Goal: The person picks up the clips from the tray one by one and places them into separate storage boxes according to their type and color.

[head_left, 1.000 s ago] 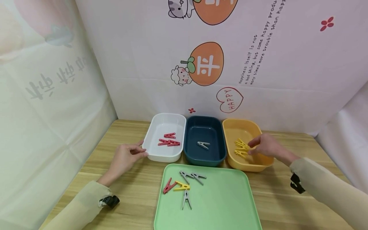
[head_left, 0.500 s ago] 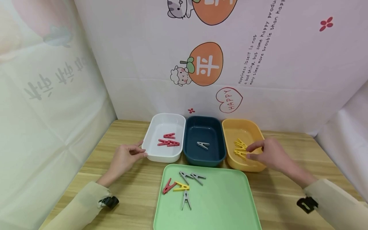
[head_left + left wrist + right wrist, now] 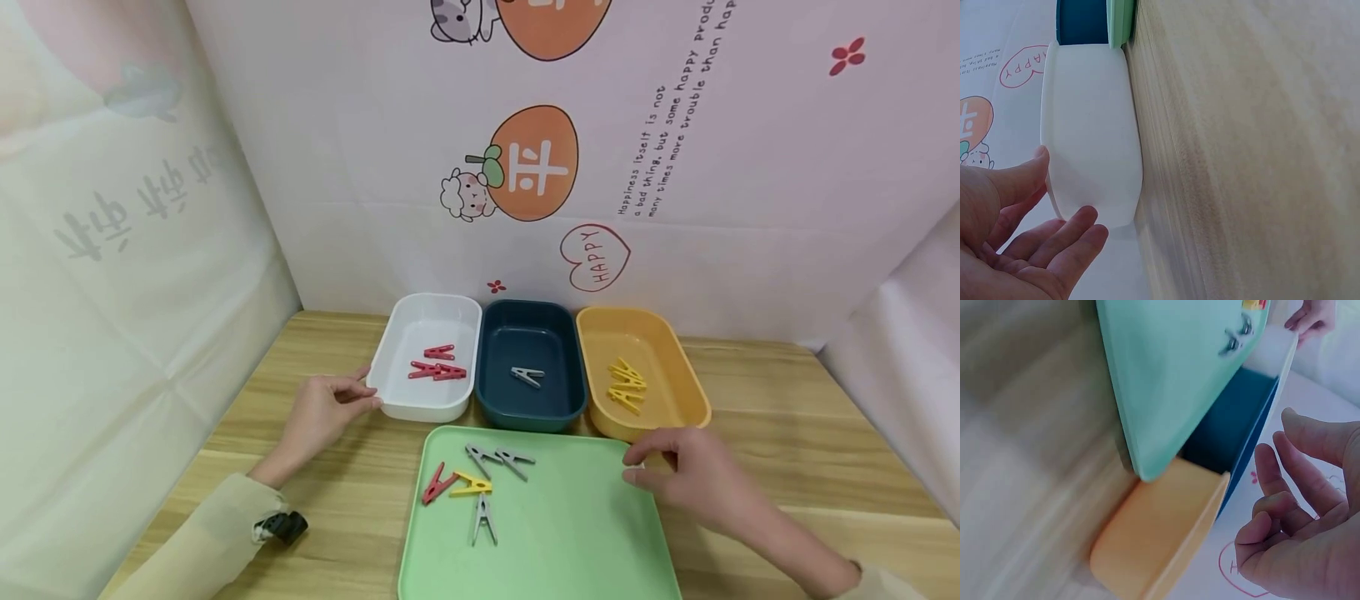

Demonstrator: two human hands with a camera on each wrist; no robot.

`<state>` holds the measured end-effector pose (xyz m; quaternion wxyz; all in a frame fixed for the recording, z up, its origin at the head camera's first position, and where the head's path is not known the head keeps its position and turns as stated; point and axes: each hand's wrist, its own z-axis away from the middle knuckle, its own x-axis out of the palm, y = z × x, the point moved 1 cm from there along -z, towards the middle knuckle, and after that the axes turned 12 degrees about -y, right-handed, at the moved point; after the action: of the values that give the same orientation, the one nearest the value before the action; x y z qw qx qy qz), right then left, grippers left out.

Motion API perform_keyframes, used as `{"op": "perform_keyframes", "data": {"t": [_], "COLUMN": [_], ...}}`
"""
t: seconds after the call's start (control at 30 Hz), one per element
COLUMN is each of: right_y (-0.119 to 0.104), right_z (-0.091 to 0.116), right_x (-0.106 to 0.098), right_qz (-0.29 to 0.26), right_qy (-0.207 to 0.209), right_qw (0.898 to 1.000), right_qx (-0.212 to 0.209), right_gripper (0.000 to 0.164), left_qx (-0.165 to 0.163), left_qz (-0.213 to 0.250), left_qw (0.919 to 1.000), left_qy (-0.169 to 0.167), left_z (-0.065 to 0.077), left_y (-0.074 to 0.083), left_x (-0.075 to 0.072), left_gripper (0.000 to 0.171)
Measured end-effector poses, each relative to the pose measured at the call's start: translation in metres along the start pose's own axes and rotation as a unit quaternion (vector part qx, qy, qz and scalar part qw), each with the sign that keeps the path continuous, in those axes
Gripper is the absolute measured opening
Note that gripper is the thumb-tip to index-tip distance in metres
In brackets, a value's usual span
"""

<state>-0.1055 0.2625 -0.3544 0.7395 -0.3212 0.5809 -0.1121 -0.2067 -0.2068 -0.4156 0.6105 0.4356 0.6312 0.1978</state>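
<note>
My left hand (image 3: 318, 422) holds the near left corner of the white bin (image 3: 386, 354), thumb and fingers at its rim and outer wall. Three red clothespins (image 3: 437, 367) lie in that bin. Over the far right corner of the green tray (image 3: 570, 517) is my right hand (image 3: 697, 479), its fingers loosely bent with nothing between them. On the tray are three grey clothespins (image 3: 513, 461), a red clothespin (image 3: 437, 483) and a yellow clothespin (image 3: 472, 484). One grey clothespin (image 3: 528, 376) sits in the dark blue bin (image 3: 528, 410); several yellow clothespins (image 3: 626, 385) lie in the orange bin (image 3: 667, 367).
The three bins stand side by side against a printed cloth backdrop (image 3: 360, 225), directly behind the tray. All rest on a wooden table (image 3: 337, 508). Another white cloth (image 3: 135, 317) closes off the left side.
My right hand has moved out of the orange bin, toward me, to the tray's far right corner. The yellow clothespins stay in the bin. My left hand keeps its place at the white bin.
</note>
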Motion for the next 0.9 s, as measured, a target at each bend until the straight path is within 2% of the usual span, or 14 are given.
{"op": "perform_keyframes", "data": {"t": [0.2,0.43,0.77,0.9], "right_y": [-0.002,-0.003,-0.021,-0.028], "right_z": [0.005,0.002,-0.018,-0.027], "right_x": [0.019,0.036,0.052,0.058], "right_qz": [0.003,0.011,0.020,0.028], "right_qy": [0.008,-0.025,-0.054,-0.048], "right_qw": [1.000,0.999,0.998,0.997], "right_qx": [-0.020,-0.029,-0.029,-0.053], "right_gripper": [0.011,0.009,0.014,0.016], "left_qx": [-0.004,-0.009,0.003,0.004], "left_qz": [-0.006,-0.011,-0.004,-0.006], "left_qw": [1.0000,0.9999,1.0000,1.0000], "left_qy": [0.000,-0.003,-0.004,-0.006], "left_z": [0.001,0.002,-0.002,-0.002], "left_y": [0.000,-0.001,0.001,0.001], "left_x": [0.000,-0.001,-0.002,-0.001], "left_gripper": [0.006,0.006,0.006,0.006]}}
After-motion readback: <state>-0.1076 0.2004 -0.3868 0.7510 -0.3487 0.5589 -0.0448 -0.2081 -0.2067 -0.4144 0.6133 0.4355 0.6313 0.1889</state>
